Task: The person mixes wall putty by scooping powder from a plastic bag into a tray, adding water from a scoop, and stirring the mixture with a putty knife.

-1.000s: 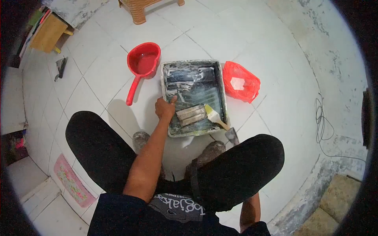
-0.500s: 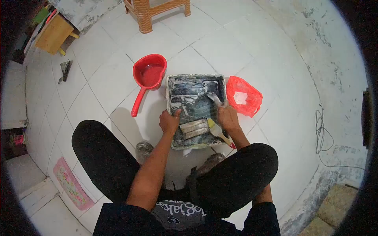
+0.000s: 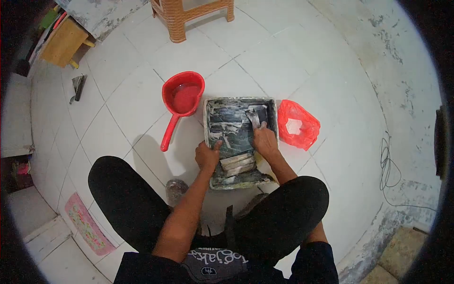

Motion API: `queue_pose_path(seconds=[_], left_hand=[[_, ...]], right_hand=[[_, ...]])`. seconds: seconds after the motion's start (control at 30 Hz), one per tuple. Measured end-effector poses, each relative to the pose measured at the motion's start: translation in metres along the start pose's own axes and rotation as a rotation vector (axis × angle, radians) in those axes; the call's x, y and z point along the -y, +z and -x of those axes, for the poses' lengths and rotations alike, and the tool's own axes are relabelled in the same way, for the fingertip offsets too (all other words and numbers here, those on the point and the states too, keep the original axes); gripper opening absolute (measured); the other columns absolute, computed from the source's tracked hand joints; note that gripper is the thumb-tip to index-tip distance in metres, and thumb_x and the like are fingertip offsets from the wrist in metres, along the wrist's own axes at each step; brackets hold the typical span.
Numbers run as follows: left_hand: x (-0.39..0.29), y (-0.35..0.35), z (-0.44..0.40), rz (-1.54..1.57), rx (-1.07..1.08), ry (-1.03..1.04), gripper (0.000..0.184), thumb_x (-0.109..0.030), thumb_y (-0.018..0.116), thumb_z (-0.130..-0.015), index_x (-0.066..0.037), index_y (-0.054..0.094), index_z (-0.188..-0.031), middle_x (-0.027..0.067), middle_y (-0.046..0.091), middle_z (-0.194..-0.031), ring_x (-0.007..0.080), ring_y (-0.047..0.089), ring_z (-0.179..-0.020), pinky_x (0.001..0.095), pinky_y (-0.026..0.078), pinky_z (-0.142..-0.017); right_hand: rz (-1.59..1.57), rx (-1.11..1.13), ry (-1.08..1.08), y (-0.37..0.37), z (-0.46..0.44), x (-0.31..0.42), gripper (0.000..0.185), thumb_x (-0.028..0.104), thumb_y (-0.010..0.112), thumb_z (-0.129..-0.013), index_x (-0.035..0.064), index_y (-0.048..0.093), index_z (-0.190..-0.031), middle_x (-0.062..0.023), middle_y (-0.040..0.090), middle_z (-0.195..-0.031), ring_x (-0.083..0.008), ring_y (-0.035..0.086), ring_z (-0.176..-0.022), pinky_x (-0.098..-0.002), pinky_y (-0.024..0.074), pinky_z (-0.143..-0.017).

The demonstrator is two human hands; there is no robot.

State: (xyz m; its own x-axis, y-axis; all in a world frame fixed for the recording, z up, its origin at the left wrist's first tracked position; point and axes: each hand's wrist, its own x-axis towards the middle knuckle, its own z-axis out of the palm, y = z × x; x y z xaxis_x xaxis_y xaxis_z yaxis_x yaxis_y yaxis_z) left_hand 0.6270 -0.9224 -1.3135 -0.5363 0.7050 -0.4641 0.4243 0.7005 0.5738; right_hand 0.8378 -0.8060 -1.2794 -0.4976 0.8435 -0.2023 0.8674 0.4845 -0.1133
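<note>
A black paint tray point(image 3: 241, 99) with a whitish, smeared rim lies on the floor between my feet. My left hand point(image 3: 207, 154) is closed on its left edge, the thumb over the rim. Inside the tray, my right hand point(image 3: 265, 140) is wrapped round a putty knife point(image 3: 252, 116), whose blade rests among white paste at the upper right. More white paste point(image 3: 230, 128) streaks the dark ridged bottom. A pale, ridged block point(image 3: 237, 165) sits in the tray's nearer half. My right forearm hides most of the brush beside it.
Left of the tray stands a red dipper point(image 3: 183, 97) with liquid in it. A red plastic bag point(image 3: 298, 125) holding something white lies close on the right. Farther off are a brown stool point(image 3: 176, 26), a dark scraper-like tool point(image 3: 78, 87), a pink mat point(image 3: 88, 225) and a thin cable point(image 3: 387, 165).
My right hand has shifted left and farther into the tray with the putty knife, and its forearm now covers the brush. My left hand stays on the tray's edge. The whole view has shifted slightly.
</note>
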Motion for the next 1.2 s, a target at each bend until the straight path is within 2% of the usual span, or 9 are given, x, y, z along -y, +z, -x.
queue_pose_path(seconds=[0.17, 0.33, 0.47, 0.6, 0.7, 0.8, 0.9, 1.03, 1.2], left_hand=[[0.006, 0.007, -0.002, -0.061, -0.060, 0.041, 0.081, -0.067, 0.071, -0.077, 0.007, 0.061, -0.109, 0.0271, 0.065, -0.103, 0.0466, 0.062, -0.101, 0.0552, 0.049, -0.086], [-0.009, -0.004, 0.008, -0.111, -0.121, 0.038, 0.072, -0.062, 0.072, -0.080, 0.006, 0.064, -0.101, 0.0247, 0.067, -0.093, 0.0442, 0.065, -0.093, 0.0536, 0.053, -0.078], [-0.014, -0.007, 0.009, -0.080, -0.125, 0.050, 0.064, -0.057, 0.073, -0.081, 0.004, 0.066, -0.099, 0.0240, 0.069, -0.093, 0.0439, 0.067, -0.092, 0.0524, 0.053, -0.077], [-0.012, -0.007, 0.007, -0.030, -0.098, 0.038, 0.058, -0.054, 0.074, -0.081, 0.002, 0.068, -0.095, 0.0231, 0.070, -0.090, 0.0445, 0.068, -0.090, 0.0527, 0.053, -0.077], [-0.020, -0.016, 0.012, -0.004, -0.123, 0.073, 0.060, -0.055, 0.074, -0.081, 0.003, 0.068, -0.093, 0.0233, 0.070, -0.087, 0.0450, 0.068, -0.090, 0.0533, 0.053, -0.077], [-0.015, -0.012, 0.003, -0.013, 0.036, -0.068, 0.078, -0.064, 0.074, -0.076, 0.006, 0.063, -0.110, 0.0270, 0.066, -0.103, 0.0462, 0.061, -0.104, 0.0536, 0.049, -0.089], [-0.005, -0.001, -0.002, -0.012, 0.029, -0.073, 0.073, -0.062, 0.075, -0.077, 0.002, 0.064, -0.111, 0.0262, 0.066, -0.103, 0.0461, 0.060, -0.104, 0.0539, 0.049, -0.089], [-0.008, -0.005, 0.000, 0.017, -0.032, -0.004, 0.068, -0.059, 0.075, -0.078, 0.001, 0.066, -0.108, 0.0256, 0.068, -0.100, 0.0457, 0.064, -0.100, 0.0535, 0.050, -0.087], [0.006, 0.008, -0.006, 0.027, -0.085, 0.061, 0.057, -0.052, 0.078, -0.079, 0.002, 0.070, -0.098, 0.0241, 0.072, -0.091, 0.0445, 0.068, -0.091, 0.0506, 0.054, -0.079]], right_hand=[[-0.022, -0.085, 0.013, -0.001, -0.010, -0.001, 0.053, 0.006, 0.054, -0.085, -0.0033, 0.047, -0.137, -0.0296, 0.058, -0.100, -0.0409, 0.069, -0.073, -0.0468, 0.0575, -0.064], [-0.177, -0.171, 0.049, -0.015, 0.016, 0.003, 0.061, 0.004, 0.051, -0.086, 0.0184, 0.047, -0.145, -0.0204, 0.058, -0.097, -0.0424, 0.065, -0.074, -0.0527, 0.0517, -0.064], [-0.055, 0.094, -0.041, -0.027, 0.041, -0.004, 0.076, 0.009, 0.062, -0.081, 0.0245, 0.037, -0.151, -0.0155, 0.057, -0.106, -0.0374, 0.066, -0.081, -0.0496, 0.0540, -0.068], [-0.090, 0.086, -0.098, -0.047, 0.030, -0.036, 0.065, 0.007, 0.064, -0.079, 0.0230, 0.052, -0.141, -0.0143, 0.059, -0.105, -0.0367, 0.065, -0.086, -0.0486, 0.0537, -0.070], [-0.159, 0.048, -0.252, -0.048, 0.011, -0.067, 0.040, 0.005, 0.062, -0.077, 0.0156, 0.069, -0.115, -0.0146, 0.062, -0.093, -0.0366, 0.065, -0.086, -0.0480, 0.0533, -0.073], [-0.082, 0.181, -0.346, -0.048, -0.011, -0.080, 0.041, 0.002, 0.062, -0.076, 0.0119, 0.068, -0.115, -0.0159, 0.063, -0.095, -0.0378, 0.065, -0.089, -0.0492, 0.0527, -0.076], [-0.133, 0.183, -0.438, -0.025, -0.033, -0.097, 0.040, 0.002, 0.064, -0.074, 0.0068, 0.067, -0.113, -0.0178, 0.064, -0.098, -0.0391, 0.065, -0.092, -0.0494, 0.0524, -0.079], [-0.162, 0.294, -0.350, -0.044, -0.053, -0.075, 0.032, 0.003, 0.067, -0.077, 0.0056, 0.068, -0.109, -0.0184, 0.065, -0.100, -0.0397, 0.063, -0.097, -0.0483, 0.0512, -0.082], [-0.251, 0.273, -0.528, -0.020, -0.074, -0.064, 0.027, -0.001, 0.064, -0.073, 0.0013, 0.066, -0.100, -0.0203, 0.065, -0.098, -0.0415, 0.063, -0.096, -0.0482, 0.0517, -0.084]])
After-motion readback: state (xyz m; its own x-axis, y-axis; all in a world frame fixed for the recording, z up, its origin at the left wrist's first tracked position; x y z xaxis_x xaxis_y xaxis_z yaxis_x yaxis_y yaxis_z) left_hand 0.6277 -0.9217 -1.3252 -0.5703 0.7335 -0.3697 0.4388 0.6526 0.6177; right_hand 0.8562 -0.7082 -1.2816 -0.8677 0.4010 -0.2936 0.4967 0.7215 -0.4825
